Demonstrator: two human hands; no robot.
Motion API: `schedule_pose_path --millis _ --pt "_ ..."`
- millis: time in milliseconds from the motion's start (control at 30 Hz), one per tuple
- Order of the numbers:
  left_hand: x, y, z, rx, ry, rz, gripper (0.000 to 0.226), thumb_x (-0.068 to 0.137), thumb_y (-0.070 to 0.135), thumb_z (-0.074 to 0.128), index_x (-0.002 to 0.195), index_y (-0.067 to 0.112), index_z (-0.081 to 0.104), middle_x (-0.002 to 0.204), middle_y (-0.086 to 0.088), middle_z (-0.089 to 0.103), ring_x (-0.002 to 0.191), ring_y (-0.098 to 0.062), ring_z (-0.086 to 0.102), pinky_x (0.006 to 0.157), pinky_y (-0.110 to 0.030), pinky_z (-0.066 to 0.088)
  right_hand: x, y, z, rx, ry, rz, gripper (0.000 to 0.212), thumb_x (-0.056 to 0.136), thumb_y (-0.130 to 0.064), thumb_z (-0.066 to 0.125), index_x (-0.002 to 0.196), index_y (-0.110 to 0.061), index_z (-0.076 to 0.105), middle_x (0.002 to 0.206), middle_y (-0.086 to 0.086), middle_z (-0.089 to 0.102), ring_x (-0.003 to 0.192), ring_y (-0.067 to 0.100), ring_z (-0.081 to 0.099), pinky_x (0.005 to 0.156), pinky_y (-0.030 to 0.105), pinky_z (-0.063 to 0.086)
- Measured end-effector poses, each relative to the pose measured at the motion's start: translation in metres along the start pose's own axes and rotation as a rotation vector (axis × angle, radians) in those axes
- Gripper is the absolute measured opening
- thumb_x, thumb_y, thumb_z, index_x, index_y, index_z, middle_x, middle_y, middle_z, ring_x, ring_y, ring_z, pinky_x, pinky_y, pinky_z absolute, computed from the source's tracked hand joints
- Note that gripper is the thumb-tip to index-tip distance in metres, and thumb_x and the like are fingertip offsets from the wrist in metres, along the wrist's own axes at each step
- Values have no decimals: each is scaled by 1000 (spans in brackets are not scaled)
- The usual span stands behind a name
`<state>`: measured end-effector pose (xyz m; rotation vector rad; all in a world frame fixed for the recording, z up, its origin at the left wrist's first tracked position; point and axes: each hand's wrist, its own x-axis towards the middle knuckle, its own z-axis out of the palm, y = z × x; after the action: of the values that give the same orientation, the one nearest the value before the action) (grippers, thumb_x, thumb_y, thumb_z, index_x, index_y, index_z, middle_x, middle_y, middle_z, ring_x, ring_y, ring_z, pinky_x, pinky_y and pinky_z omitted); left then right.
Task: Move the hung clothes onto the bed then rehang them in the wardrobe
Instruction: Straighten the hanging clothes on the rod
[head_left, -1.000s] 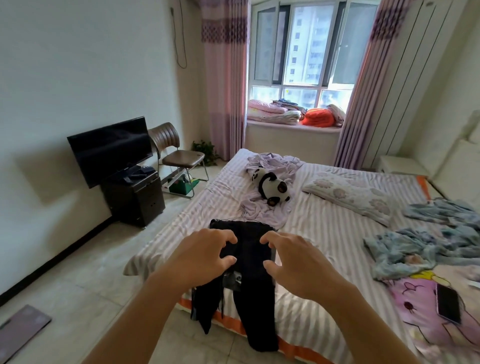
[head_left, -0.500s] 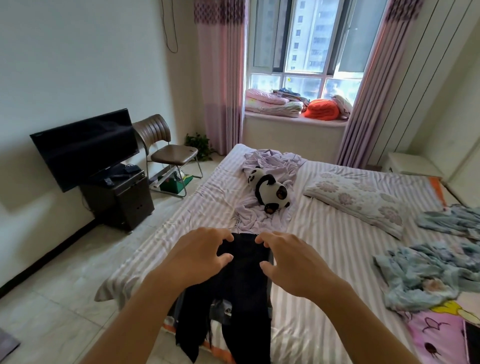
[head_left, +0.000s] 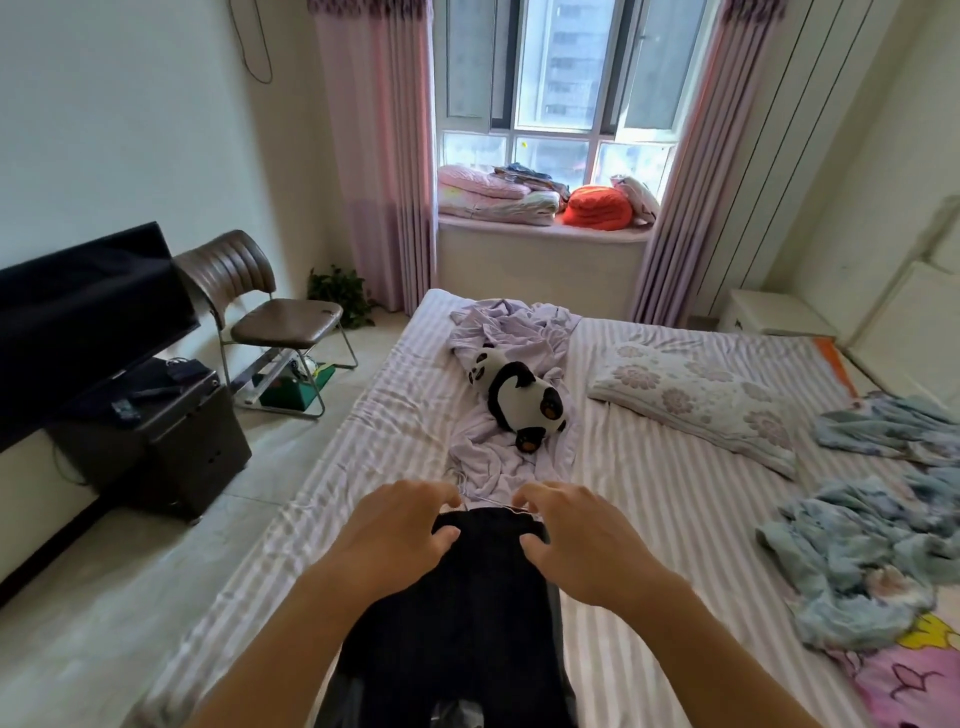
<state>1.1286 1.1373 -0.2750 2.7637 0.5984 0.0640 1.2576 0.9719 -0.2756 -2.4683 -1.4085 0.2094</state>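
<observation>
A black garment (head_left: 467, 613) lies flat on the striped bed (head_left: 675, 509), running from the near edge toward the middle. My left hand (head_left: 400, 530) and my right hand (head_left: 576, 540) sit at its far edge, one at each corner. On both hands the fingers curl over that edge and the thumbs press on the fabric, pinching it. A thin white string (head_left: 498, 501) shows between the hands. A crumpled lilac garment (head_left: 509, 332) lies just beyond, with a panda plush (head_left: 519, 400) on it. The wardrobe is out of view.
A flowered pillow (head_left: 696, 400) and crumpled blue clothes (head_left: 857, 561) lie on the bed's right side. Left of the bed are a TV (head_left: 88, 317) on a dark cabinet (head_left: 171, 441) and a brown chair (head_left: 270, 312). Folded bedding (head_left: 498, 200) fills the window sill.
Both hands slid forward along the black garment to its far edge and closed on it. The view moved closer over the bed.
</observation>
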Motion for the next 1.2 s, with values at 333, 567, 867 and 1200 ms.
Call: schedule_pose_path --millis 333,567,867,1200 --pt "112 -64 34 -26 -26 -83 38 96 38 56 132 31 53 119 7 65 107 -12 62 86 -29 48 111 46 33 17 29 90 28 96 -32 56 124 -29 59 120 -13 62 105 7 58 85 19 44" --pt "190 -105 89 -73 -92 -207 39 95 36 58 133 26 54 123 6 64 112 -13 60 87 -29 47 191 114 79 60 -21 145 28 93 -29 58 121 -25 60 115 -9 61 104 11 58 87 23 47" --pt "259 -161 171 -173 -179 -330 39 93 33 62 131 25 57 121 7 64 111 -13 59 82 -25 43 260 185 158 92 -121 234 28 88 -29 63 115 -20 60 111 -5 61 98 15 59 75 24 47" --pt "314 -220 288 -172 -317 -418 49 92 36 62 140 29 50 132 6 59 119 -19 56 96 -35 47 322 261 280 142 -342 418 43 86 -34 65 127 -22 57 116 -2 64 105 18 59 84 30 49"
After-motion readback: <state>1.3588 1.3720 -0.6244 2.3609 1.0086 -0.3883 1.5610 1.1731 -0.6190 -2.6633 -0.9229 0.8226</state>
